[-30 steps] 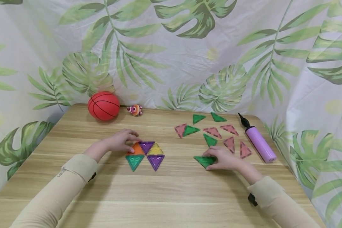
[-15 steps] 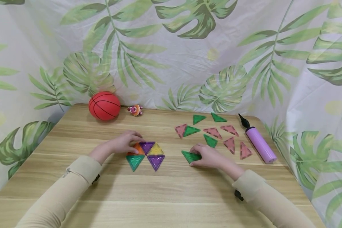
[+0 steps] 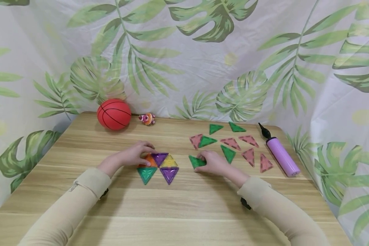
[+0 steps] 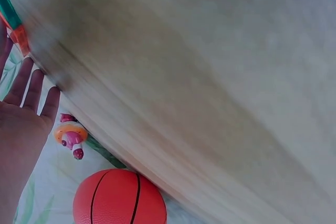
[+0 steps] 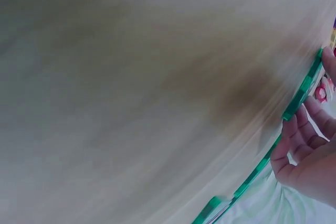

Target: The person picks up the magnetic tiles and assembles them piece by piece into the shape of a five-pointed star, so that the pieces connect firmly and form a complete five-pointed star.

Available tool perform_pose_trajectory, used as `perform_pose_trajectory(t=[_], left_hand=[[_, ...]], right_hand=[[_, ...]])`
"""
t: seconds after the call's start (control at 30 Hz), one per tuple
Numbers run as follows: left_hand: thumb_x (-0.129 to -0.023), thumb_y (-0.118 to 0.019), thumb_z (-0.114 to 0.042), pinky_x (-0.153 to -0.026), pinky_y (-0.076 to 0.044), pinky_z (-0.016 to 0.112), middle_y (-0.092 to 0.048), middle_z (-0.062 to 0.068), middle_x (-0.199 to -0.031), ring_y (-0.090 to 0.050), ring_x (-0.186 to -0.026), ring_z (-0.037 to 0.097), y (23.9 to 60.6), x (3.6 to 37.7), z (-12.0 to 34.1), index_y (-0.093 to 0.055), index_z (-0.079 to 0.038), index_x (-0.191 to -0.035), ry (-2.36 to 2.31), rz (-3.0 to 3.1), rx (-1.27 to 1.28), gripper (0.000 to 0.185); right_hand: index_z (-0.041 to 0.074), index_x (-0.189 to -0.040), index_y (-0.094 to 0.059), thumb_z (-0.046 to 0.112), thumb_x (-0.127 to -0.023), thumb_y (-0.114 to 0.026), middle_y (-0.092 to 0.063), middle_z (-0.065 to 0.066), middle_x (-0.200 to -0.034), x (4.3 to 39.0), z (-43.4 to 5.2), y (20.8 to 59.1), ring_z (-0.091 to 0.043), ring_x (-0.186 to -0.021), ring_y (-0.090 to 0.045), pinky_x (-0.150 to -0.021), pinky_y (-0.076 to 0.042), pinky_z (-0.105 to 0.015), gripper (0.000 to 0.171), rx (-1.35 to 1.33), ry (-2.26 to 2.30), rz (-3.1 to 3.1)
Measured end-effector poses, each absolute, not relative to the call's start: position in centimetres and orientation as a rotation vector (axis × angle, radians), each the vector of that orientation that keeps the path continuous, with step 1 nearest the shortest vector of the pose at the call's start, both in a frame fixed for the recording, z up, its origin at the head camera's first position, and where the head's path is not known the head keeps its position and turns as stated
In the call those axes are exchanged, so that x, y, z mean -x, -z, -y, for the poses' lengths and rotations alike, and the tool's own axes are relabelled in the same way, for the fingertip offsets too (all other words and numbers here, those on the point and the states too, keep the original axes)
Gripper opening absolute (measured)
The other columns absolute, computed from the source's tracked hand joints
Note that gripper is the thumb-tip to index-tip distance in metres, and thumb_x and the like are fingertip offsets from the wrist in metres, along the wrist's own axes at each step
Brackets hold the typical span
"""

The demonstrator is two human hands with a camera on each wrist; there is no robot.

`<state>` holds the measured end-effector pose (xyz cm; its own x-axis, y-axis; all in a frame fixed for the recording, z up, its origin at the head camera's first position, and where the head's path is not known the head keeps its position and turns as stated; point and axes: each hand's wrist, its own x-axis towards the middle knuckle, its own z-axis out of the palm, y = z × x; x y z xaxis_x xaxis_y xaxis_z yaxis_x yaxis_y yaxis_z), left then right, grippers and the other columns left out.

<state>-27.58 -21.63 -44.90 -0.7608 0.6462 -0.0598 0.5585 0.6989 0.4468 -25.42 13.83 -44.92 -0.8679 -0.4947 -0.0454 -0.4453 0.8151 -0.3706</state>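
Observation:
Five triangle tiles lie joined on the wooden table (image 3: 184, 205): orange (image 3: 148, 161), purple (image 3: 159, 158), yellow (image 3: 169, 161), green (image 3: 146, 173) and a second purple (image 3: 169, 174). My left hand (image 3: 134, 156) rests with straight fingers on the orange tile; the left wrist view shows the same flat left hand (image 4: 26, 108) beside the orange tile's edge (image 4: 21, 38). My right hand (image 3: 213, 162) grips a green triangle tile (image 3: 196, 161) flat on the table, just right of the yellow tile. The right wrist view shows its fingers (image 5: 296, 145) curled at the green tile's edge (image 5: 299, 98).
Several loose pink and green triangles (image 3: 233, 143) lie at the back right. A purple hand pump (image 3: 281, 155) lies near the right edge. A red mini basketball (image 3: 114, 114) and a small toy (image 3: 147, 118) sit at the back left. A leaf-print curtain surrounds the table.
My right hand has slid the green triangle tile leftward across the table, from near the loose pieces to just beside the joined tiles. The left hand has stayed on the orange tile.

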Motion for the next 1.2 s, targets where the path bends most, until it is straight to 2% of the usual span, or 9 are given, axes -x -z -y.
perform_pose_trajectory(t=[0.2,0.43,0.53,0.8,1.03,1.17,1.2], left_hand=[[-0.082,-0.073,-0.028,-0.103,-0.032,0.056,-0.047,0.019,-0.134,-0.040,-0.124,0.039,44.5,27.3,21.5,-0.060,-0.011,-0.127,-0.595,-2.693,-0.987,0.049],[-0.082,-0.073,-0.029,-0.104,-0.033,0.055,-0.047,0.017,-0.133,-0.041,-0.124,0.037,44.4,27.4,21.3,-0.061,-0.012,-0.127,-0.588,-2.687,-0.976,0.049],[-0.082,-0.073,-0.030,-0.103,-0.033,0.055,-0.048,0.017,-0.132,-0.042,-0.123,0.037,44.4,27.5,21.3,-0.061,-0.012,-0.127,-0.595,-2.680,-0.969,0.050],[-0.080,-0.075,-0.034,-0.101,-0.037,0.051,-0.051,0.013,-0.129,-0.046,-0.119,0.033,43.9,27.7,20.2,-0.062,-0.014,-0.125,-0.609,-2.717,-0.898,0.052],[-0.076,-0.076,-0.044,-0.105,-0.033,0.052,-0.051,0.014,-0.134,-0.044,-0.125,0.034,43.6,27.2,16.4,-0.055,-0.016,-0.133,-0.588,-2.823,-0.837,0.067],[-0.074,-0.077,-0.048,-0.106,-0.030,0.054,-0.052,0.012,-0.134,-0.041,-0.127,0.033,43.7,27.2,14.0,-0.054,-0.017,-0.134,-0.574,-2.850,-0.882,0.071],[-0.073,-0.076,-0.049,-0.106,-0.029,0.054,-0.052,0.011,-0.134,-0.041,-0.127,0.033,43.8,27.3,13.5,-0.054,-0.018,-0.134,-0.567,-2.855,-0.897,0.072]], right_hand=[[0.015,-0.116,-0.060,0.045,-0.076,-0.076,-0.062,-0.001,-0.100,26.0,-12.4,44.9,-0.015,-0.091,-0.058,-0.081,-0.049,-0.034,0.053,0.688,0.577,-2.854],[0.012,-0.117,-0.060,0.046,-0.076,-0.076,-0.058,-0.001,-0.096,26.4,-11.6,45.2,-0.015,-0.085,-0.053,-0.076,-0.047,-0.033,0.056,0.653,0.597,-2.870],[0.010,-0.120,-0.058,0.044,-0.078,-0.075,-0.058,-0.004,-0.100,26.3,-12.1,44.9,-0.016,-0.088,-0.053,-0.077,-0.047,-0.033,0.057,0.675,0.679,-2.837],[0.007,-0.126,-0.056,0.035,-0.084,-0.071,-0.059,-0.015,-0.113,26.8,-17.5,42.3,-0.029,-0.089,-0.056,-0.073,-0.046,-0.038,0.053,0.775,0.785,-2.814],[0.007,-0.133,-0.051,0.030,-0.084,-0.071,-0.054,-0.016,-0.130,27.9,-23.3,42.0,-0.037,-0.113,-0.052,-0.091,-0.045,-0.050,0.058,0.769,0.785,-2.811],[0.010,-0.134,-0.052,0.025,-0.082,-0.074,-0.051,-0.018,-0.134,28.5,-25.8,42.6,-0.039,-0.119,-0.048,-0.093,-0.043,-0.054,0.058,0.805,0.792,-2.846],[0.010,-0.134,-0.052,0.024,-0.082,-0.074,-0.052,-0.019,-0.131,28.6,-26.3,42.7,-0.039,-0.116,-0.048,-0.090,-0.043,-0.055,0.058,0.824,0.776,-2.853]])
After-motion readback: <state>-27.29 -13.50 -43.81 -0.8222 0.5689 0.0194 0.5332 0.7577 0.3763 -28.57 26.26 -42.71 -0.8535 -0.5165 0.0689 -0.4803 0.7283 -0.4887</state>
